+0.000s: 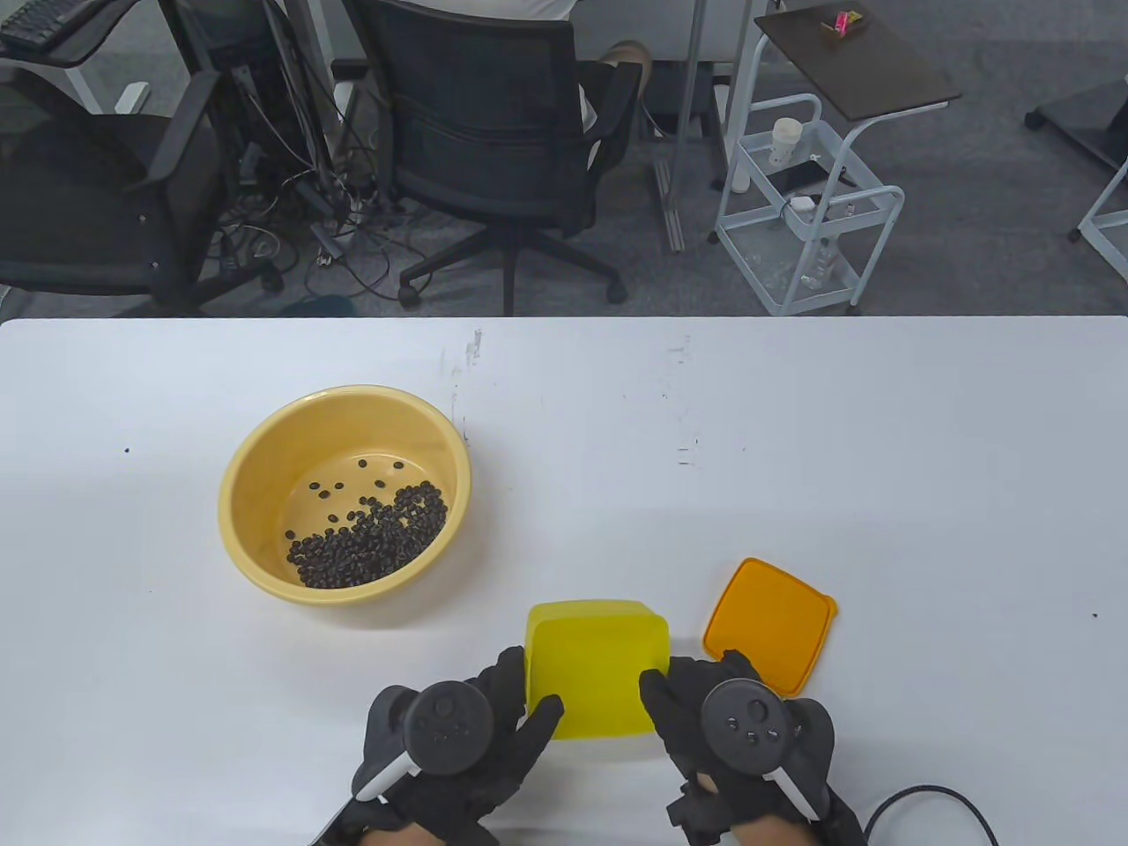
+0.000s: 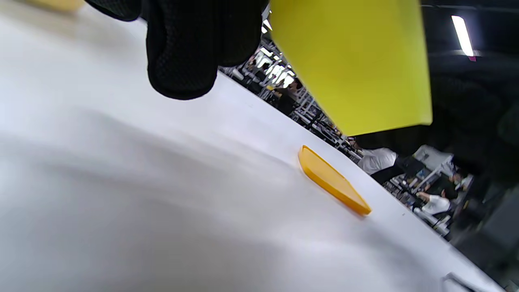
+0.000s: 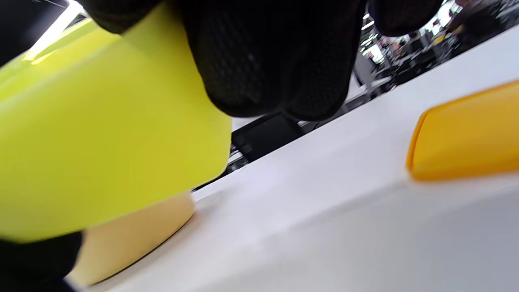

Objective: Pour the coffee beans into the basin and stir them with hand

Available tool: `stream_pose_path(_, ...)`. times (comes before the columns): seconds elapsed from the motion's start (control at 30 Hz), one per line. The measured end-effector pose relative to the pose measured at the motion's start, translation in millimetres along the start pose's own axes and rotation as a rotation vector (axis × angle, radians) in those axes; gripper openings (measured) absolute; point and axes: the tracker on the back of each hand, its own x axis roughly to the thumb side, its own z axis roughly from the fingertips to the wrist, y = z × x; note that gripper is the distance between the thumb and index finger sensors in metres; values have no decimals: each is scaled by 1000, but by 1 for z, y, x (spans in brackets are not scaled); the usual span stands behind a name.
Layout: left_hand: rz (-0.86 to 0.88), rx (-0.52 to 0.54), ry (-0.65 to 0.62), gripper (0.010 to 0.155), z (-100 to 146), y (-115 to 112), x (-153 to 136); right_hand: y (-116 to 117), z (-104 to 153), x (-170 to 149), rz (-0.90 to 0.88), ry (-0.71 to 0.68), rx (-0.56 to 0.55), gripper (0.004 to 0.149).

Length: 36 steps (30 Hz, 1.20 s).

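Observation:
A pale yellow basin (image 1: 256,493) stands left of centre on the white table, with dark coffee beans (image 1: 374,538) heaped in its near right part. A bright yellow plastic container (image 1: 595,665) is held between both hands near the front edge and hangs clear of the table in the wrist views (image 2: 357,61) (image 3: 101,134). My left hand (image 1: 520,705) grips its left side, my right hand (image 1: 674,701) its right side. Its orange lid (image 1: 771,621) lies flat on the table to the right (image 2: 332,180) (image 3: 466,134).
The table's far edge runs across the middle of the table view; beyond it stand office chairs (image 1: 493,132) and a white cart (image 1: 806,203). A black cable (image 1: 934,806) curls at the front right corner.

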Motion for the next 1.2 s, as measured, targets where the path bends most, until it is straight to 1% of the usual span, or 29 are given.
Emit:
stream_pose_path(0.03,-52,25,-19,87,0,1,3,-6,-7,0,18,28,1,45)
stream_pose_path(0.07,-144,52,-59,84,0,1,6,-15,-18,-2,47,56,-6,45)
stream_pose_path(0.1,-222,75,-71,83,1,1,8,-23,-28,-5,86,75,-13,44)
stream_pose_path(0.17,-432,96,-120,83,3,-2,14,-45,-59,-20,192,152,-73,44)
stream_pose_path(0.2,-499,97,-138,84,3,-4,16,-50,-70,-28,218,190,-80,44)
stream_pose_path(0.27,-551,74,-166,85,3,-9,18,-60,-96,-51,256,303,-71,44)
stream_pose_path(0.3,-547,53,-175,86,2,-12,18,-63,-110,-67,267,383,-54,44)
stream_pose_path(0.37,-540,26,-175,86,0,-16,18,-64,-130,-93,283,511,-42,45)
stream_pose_path(0.43,-546,7,-175,86,-2,-19,17,-62,-144,-119,289,621,-40,45)
stream_pose_path(0.5,-548,-10,-172,85,-3,-21,15,-58,-152,-140,290,703,-45,45)
stream_pose_path(0.63,-541,-31,-165,85,-6,-23,12,-47,-161,-168,285,804,-5,46)
stream_pose_path(0.77,-545,-38,-157,87,-6,-24,11,-40,-167,-181,320,830,25,46)
stream_pose_path(0.87,-542,-52,-155,87,-7,-25,11,-39,-169,-186,298,843,30,46)
stream_pose_path(1.0,-547,-60,-148,87,-8,-26,10,-41,-166,-187,275,847,37,49)
stream_pose_path(1.07,-545,-61,-145,87,-8,-26,10,-46,-160,-183,257,821,30,58)
stream_pose_path(1.13,-541,-62,-143,87,-8,-26,10,-55,-152,-175,289,793,20,66)
stream_pose_path(1.2,-538,-63,-139,87,-8,-26,9,-65,-140,-156,394,777,104,69)
